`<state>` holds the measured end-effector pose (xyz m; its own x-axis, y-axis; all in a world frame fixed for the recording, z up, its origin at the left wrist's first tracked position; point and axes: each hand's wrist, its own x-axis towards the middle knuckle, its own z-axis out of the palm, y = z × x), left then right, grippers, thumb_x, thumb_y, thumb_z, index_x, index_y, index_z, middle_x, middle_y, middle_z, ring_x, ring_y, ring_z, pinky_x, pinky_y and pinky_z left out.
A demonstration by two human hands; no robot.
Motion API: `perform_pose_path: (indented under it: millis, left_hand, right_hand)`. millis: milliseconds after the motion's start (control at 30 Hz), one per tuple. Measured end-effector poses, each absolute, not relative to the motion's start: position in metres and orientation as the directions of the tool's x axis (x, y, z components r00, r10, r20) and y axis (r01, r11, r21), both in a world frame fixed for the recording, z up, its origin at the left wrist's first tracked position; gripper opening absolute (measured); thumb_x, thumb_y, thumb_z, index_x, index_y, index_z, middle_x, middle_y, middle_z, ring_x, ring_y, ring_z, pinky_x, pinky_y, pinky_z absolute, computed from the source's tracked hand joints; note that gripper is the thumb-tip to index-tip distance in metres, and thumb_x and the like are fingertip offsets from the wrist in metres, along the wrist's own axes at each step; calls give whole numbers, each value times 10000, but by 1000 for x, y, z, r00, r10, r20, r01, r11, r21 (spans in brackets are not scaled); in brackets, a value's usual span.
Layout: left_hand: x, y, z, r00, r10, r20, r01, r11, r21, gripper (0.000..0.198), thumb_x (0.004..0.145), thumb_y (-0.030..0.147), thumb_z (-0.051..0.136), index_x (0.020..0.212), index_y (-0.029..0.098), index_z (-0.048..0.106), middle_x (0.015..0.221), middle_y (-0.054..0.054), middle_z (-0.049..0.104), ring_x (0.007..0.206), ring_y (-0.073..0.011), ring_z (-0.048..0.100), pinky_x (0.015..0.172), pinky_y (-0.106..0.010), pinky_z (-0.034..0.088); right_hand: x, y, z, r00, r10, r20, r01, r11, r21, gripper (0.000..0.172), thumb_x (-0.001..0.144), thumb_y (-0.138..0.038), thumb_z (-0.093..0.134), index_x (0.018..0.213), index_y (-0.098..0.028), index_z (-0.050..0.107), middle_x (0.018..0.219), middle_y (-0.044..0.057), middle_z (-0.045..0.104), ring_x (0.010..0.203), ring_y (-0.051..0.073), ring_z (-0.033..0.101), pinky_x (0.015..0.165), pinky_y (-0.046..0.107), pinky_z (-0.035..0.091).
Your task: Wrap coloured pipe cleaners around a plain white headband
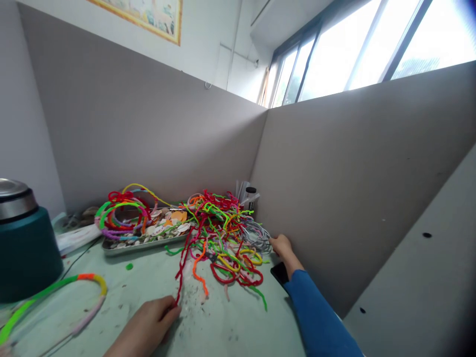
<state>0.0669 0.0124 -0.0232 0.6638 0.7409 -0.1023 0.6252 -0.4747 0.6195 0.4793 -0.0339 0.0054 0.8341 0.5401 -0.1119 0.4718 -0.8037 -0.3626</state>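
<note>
Evidently the step in hand is one of handling strands: the person's left hand (158, 320) pinches the near end of a dark red strand (180, 285) between thumb and fingers, while the right hand (283, 248) reaches across to the edge of a grey wire coil (256, 235). The right fingertips meet the outer loops, but whether they grip a wire or merely rest against it cannot be told at this size. Judging by the pose, the next move calls for a sure hold and a gentle touch at the coil, since its loops lie close against a tangled pile of coloured strands (219, 213) and could drag others along. The red strand lies over the table (223, 332), left of the loose pieces at the pile's front; its long axis runs from the left hand away from the person, leaning slightly right, kinked rather than straight, with its far part lost in the tangle. The grey wire coil sits at the pile's right side, near the partition (316, 198); being looped, it has no single long axis, though its outer wires sweep toward the right hand. A dark flat object (279, 271) lies by the right wrist, and a tray (148, 245) stands left of the pile.
</note>
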Motion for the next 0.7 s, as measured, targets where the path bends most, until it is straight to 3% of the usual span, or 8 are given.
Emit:
perform_pose_path:
  millis: [133,233,333,467,700]
  left_hand:
    - [67,12,-23,661,743,-102,631,-476,613,302,838,360,371,696,189,576,639,-17,651,627,-159,581,574,-229,312]
    - [67,11,-23,655,751,-88,635,-483,603,284,830,347,389,690,190,580,658,-19,655,648,-161,581,576,-229,306]
    - [67,11,-22,651,755,-79,634,-484,603,288,830,344,389,691,188,587,676,-24,659,652,-162,579,574,-232,300]
    - [67,9,-19,648,757,-79,633,-478,608,292,829,343,389,691,185,592,670,-30,658,653,-166,579,581,-237,304]
    - [68,8,-17,632,769,-98,654,-461,600,292,827,347,388,688,185,587,648,-30,649,651,-168,573,580,-237,311]
  right_hand:
    - [474,-34,15,829,554,71,540,-763,-356,300,891,-224,472,1170,-123,515,1128,137,569,1012,223,560,824,341,460]
    - [469,-30,19,794,588,154,602,-728,-328,249,870,-156,463,1088,-136,582,1111,149,587,1078,246,530,865,316,418]
    - [467,-23,17,783,610,123,614,-729,-303,178,877,-204,493,999,-152,612,1059,111,606,1006,223,567,836,335,449]
    - [466,-10,9,804,592,53,581,-763,-285,278,886,-291,509,1130,-159,528,1137,80,552,950,192,575,798,393,494]
    - [475,9,7,837,547,-2,511,-782,-357,296,876,-284,529,1142,-156,521,1136,82,550,963,203,574,793,387,495]
